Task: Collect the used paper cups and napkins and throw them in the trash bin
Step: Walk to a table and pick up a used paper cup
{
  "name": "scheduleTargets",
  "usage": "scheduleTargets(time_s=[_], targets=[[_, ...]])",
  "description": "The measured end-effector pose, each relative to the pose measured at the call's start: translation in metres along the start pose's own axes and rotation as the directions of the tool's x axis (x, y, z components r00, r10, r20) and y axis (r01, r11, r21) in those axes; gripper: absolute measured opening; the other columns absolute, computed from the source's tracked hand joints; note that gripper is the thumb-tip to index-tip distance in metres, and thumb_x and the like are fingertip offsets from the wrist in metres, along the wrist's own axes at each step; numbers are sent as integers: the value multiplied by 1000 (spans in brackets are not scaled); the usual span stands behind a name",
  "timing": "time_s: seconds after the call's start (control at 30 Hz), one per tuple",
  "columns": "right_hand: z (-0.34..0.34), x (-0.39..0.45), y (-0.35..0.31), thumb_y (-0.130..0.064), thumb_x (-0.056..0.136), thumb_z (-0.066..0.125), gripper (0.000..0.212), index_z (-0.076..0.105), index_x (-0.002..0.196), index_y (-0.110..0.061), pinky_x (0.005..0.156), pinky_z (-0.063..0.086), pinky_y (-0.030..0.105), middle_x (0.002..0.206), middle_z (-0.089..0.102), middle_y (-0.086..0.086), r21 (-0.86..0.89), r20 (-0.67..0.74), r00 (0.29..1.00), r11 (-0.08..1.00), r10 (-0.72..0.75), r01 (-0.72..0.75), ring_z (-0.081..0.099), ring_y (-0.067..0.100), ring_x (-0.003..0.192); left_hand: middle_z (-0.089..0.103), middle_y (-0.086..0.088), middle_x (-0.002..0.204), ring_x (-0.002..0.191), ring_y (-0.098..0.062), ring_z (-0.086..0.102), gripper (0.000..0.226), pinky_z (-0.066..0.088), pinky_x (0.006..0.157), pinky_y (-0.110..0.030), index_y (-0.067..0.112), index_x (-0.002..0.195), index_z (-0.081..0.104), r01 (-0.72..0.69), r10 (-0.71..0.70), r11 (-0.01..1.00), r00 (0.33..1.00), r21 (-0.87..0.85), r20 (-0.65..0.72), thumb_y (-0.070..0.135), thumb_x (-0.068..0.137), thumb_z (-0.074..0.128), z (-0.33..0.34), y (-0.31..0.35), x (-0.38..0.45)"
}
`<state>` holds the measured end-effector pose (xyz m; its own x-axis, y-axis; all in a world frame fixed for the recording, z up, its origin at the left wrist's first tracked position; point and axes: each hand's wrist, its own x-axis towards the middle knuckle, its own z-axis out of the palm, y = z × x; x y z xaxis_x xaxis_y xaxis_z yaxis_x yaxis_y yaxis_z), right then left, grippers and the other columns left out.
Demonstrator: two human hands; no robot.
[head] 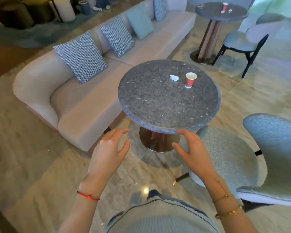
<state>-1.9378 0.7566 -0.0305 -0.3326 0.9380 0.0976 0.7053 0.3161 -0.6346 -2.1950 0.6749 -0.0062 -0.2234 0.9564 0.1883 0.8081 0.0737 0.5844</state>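
Note:
A red paper cup (pixel 190 80) stands upright on the far right part of a round dark speckled table (pixel 158 105). A crumpled white napkin (pixel 174 77) lies just left of it. My left hand (pixel 110 150) and my right hand (pixel 192 149) hover below the table's near edge, both empty with fingers spread, palms facing each other. A second red cup (pixel 224 7) and a small white napkin (pixel 230 10) sit on another round table (pixel 208 13) at the back right.
A long beige sofa (pixel 77 105) with checked and teal cushions runs along the left. A blue-grey upholstered chair (pixel 267 157) stands at the near right, another chair (pixel 245 42) by the far table. The floor is polished stone.

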Motion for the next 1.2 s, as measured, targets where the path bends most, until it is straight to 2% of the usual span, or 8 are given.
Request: scheduleTargets(time_s=[0.13, 0.23, 0.37, 0.47, 0.63, 0.93, 1.07, 1.2], targets=[[-9, 63, 18, -32, 89, 64, 44, 52, 130, -19, 99, 35, 22, 125, 58, -3, -13, -1, 1000, 1000, -4, 4, 48, 14, 120, 65, 1, 119, 108, -17, 62, 33, 51, 91, -40, 17, 122, 63, -12, 12, 1000, 1000, -19, 1, 24, 89, 64, 21, -2, 68], [-12, 100, 31, -28, 88, 66, 43, 53, 128, -17, 100, 37, 27, 123, 59, -1, 6, -23, 1000, 1000, 20, -20, 49, 18, 119, 65, 2, 120, 111, -17, 62, 35, 52, 90, -40, 20, 123, 62, -10, 11, 999, 1000, -32, 26, 24, 89, 63, 42, -7, 110], [-10, 145, 55, -27, 88, 66, 42, 54, 127, -16, 99, 34, 22, 121, 59, 0, 7, -49, 996, 997, 79, -78, 49, 17, 118, 66, 2, 115, 103, -19, 64, 32, 53, 87, -36, 20, 119, 64, -56, 58, 997, 997, -45, 57, 21, 88, 66, 74, -15, 167], [-6, 182, 72, -27, 89, 65, 41, 53, 127, -17, 99, 30, 20, 123, 58, -1, 12, -73, 989, 992, 129, -129, 47, 15, 120, 65, 4, 117, 108, -16, 63, 29, 51, 89, -33, 20, 119, 64, -97, 102, 993, 991, -67, 88, 21, 89, 64, 95, -19, 216], [-2, 247, 101, -25, 88, 67, 45, 53, 128, -13, 100, 33, 23, 124, 58, 3, 27, -161, 963, 976, 217, -216, 48, 20, 120, 63, 1, 118, 107, -17, 60, 29, 50, 92, -33, 17, 121, 62, -169, 179, 983, 973, -77, 148, 21, 93, 61, 128, -19, 303], [1, 368, 153, -27, 86, 69, 66, 37, 141, -7, 109, 33, 35, 139, 43, 11, 113, -241, 878, 911, 413, -398, 40, 26, 130, 61, -5, 123, 114, -23, 56, 30, 46, 98, -38, 9, 123, 60, -304, 303, 952, 903, -44, 305, 17, 95, 57, 201, -25, 456], [0, 413, 185, -27, 83, 72, 71, 35, 141, -8, 106, 31, 32, 142, 40, 12, 135, -241, 847, 881, 473, -454, 39, 29, 130, 60, -7, 127, 117, -25, 55, 33, 45, 98, -37, 9, 126, 58, -295, 277, 955, 896, -2, 346, 18, 95, 55, 238, -22, 506], [6, 449, 226, -34, 82, 73, 85, 25, 147, -7, 111, 30, 40, 148, 33, 13, 138, -173, 829, 847, 531, -514, 32, 31, 136, 57, -8, 130, 121, -25, 51, 38, 42, 102, -37, 9, 132, 54, -290, 255, 956, 882, 32, 397, 16, 94, 54, 282, -16, 544]])
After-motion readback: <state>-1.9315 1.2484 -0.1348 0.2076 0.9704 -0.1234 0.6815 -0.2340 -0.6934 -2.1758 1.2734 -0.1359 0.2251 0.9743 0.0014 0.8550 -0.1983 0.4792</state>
